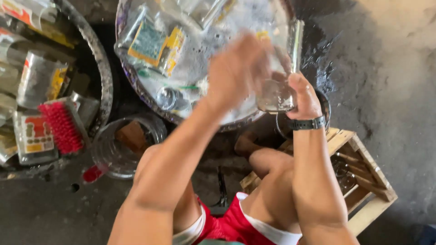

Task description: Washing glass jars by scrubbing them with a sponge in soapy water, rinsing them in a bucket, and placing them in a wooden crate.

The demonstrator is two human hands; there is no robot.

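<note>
- Right hand (303, 96): fingers closed around the base of a clear glass bottle (282, 68), held upright over the near rim of a soapy wash basin (136, 81); a dark wristwatch (309, 123) sits on the wrist.
- Left hand (238, 68): motion-blurred, pressed against the side of the glass bottle; how far its fingers are closed cannot be told.
- Wash basin: holds foamy water and more labelled bottles.
- Wooden crate (359, 177): just right of the right forearm, on the wet concrete floor.
- Clear jar (122, 145): left of the knees.
- Red brush (61, 127): lies in a second tub (102, 68) of bottles, far left.
</note>
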